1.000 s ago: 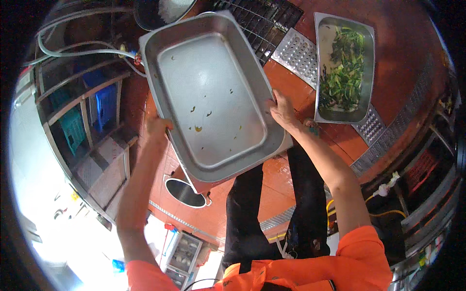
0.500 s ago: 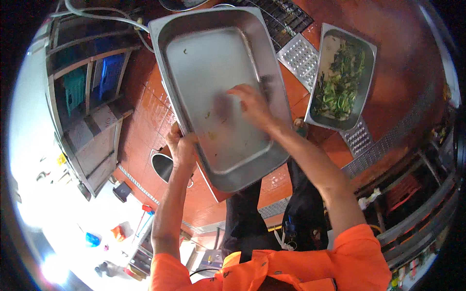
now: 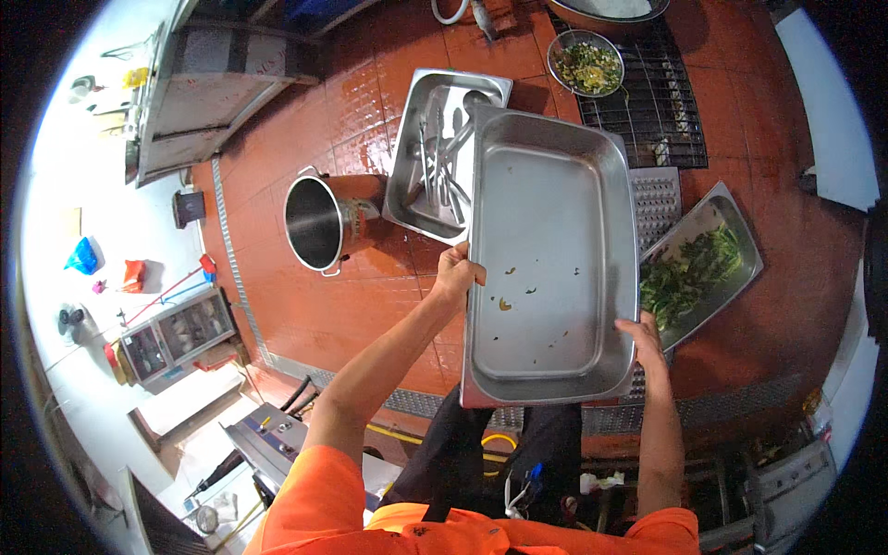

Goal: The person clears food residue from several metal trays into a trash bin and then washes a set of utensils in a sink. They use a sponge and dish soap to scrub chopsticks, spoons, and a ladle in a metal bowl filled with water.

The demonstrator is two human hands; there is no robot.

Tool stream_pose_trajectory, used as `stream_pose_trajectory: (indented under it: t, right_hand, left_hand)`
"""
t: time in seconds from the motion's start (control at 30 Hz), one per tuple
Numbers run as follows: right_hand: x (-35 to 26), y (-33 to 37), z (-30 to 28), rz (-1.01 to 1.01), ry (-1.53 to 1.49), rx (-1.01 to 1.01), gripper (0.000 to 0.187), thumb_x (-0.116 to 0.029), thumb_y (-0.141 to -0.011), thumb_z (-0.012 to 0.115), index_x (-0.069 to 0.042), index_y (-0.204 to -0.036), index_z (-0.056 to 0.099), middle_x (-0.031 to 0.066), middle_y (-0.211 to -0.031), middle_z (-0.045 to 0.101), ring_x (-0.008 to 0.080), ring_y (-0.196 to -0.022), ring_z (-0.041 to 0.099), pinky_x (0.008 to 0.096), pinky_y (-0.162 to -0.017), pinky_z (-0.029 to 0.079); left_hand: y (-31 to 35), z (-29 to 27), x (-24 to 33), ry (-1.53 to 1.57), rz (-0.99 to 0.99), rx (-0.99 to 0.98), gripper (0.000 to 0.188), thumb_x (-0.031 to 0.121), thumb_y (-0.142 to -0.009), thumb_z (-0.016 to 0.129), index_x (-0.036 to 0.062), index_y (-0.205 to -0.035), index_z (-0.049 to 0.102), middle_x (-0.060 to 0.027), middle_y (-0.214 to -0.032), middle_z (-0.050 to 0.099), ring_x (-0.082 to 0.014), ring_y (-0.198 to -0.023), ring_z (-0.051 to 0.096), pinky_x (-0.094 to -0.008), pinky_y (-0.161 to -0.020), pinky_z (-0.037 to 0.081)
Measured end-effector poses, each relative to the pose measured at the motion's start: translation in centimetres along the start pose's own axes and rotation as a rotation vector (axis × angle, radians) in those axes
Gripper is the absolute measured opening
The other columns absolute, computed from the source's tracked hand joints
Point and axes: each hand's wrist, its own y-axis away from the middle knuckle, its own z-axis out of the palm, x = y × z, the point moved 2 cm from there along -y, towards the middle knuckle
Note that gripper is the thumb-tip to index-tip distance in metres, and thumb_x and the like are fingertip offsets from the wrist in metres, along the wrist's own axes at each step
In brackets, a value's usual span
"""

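Observation:
Between my hands is a large, deep rectangular steel pan [image 3: 536, 213], with a few small food scraps [image 3: 504, 303] stuck on its bottom. My left hand [image 3: 455, 275] grips its left rim, thumb over the edge. On the right rim my right hand [image 3: 645, 338] is closed too, with its thumb inside the wall. Partly behind the pan, a second steel pan [image 3: 403, 185] on the floor holds several metal utensils [image 3: 442, 157]. To the right, a tilted steel pan [image 3: 751, 268] contains leafy greens [image 3: 694, 268], partly covered by the pan I hold.
A steel pot [image 3: 314, 222] stands on the wet red tile floor [image 3: 361, 314] at left. Farther off, a bowl of food scraps [image 3: 585, 63] sits by a dark floor grate [image 3: 647, 102]. A hose end [image 3: 484, 20] lies near the top. Perforated metal drain covers [image 3: 655, 199] run beside the pan.
My right hand has gone from inside the pan to its right rim. The pan has turned more upright in view and shifted right. My view has swung, bringing the utensil pan into sight.

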Motion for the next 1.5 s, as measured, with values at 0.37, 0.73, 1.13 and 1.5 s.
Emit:
stream_pose_trajectory:
  t: [0.37,0.73,1.13,1.5]
  right_hand:
    - [10.6,-11.6,9.2,-0.224,-0.014,0.301,0.021,-0.004,-0.059,0.051,0.002,-0.078,0.057,0.0041,-0.071,0.056,0.0155,-0.063,0.052,0.0299,-0.057,0.042]
    - [17.4,-14.4,13.0,-0.435,0.747,0.382,0.039,-0.009,-0.071,0.055,-0.003,-0.11,0.051,0.0175,-0.096,0.06,0.0291,-0.096,0.055,0.039,-0.079,0.044]
    - [32.1,-5.6,-18.9,0.027,0.683,0.897,0.02,-0.013,-0.081,0.052,0.0,-0.096,0.049,0.0145,-0.079,0.056,0.0306,-0.071,0.056,0.042,-0.066,0.044]
    - [28.3,-11.8,-22.8,-0.2,-0.362,0.965,0.03,0.004,-0.054,0.049,-0.001,-0.083,0.057,0.0018,-0.071,0.053,0.0132,-0.062,0.047,0.0256,-0.055,0.039]
  left_hand:
    - [-16.4,-6.5,-15.0,-1.077,0.082,0.203,0.051,0.017,-0.067,0.062,0.0043,-0.114,0.049,-0.0205,-0.1,0.06,-0.0356,-0.094,0.057,-0.0419,-0.082,0.046]
    - [-10.0,-15.6,-28.8,-0.772,0.007,0.046,0.02,0.009,-0.074,0.054,-0.0007,-0.088,0.064,-0.0129,-0.078,0.065,-0.0204,-0.071,0.064,-0.0307,-0.065,0.051]
    - [-10.1,8.6,-26.1,-0.563,0.178,-0.357,0.025,0.019,-0.083,0.054,-0.0036,-0.088,0.062,-0.0062,-0.073,0.064,-0.0126,-0.067,0.062,-0.0277,-0.061,0.048]
    - [-23.9,36.4,-27.4,-0.94,0.508,-0.051,0.031,0.011,-0.066,0.055,0.0025,-0.096,0.06,-0.0189,-0.087,0.063,-0.0341,-0.083,0.061,-0.0401,-0.075,0.047]
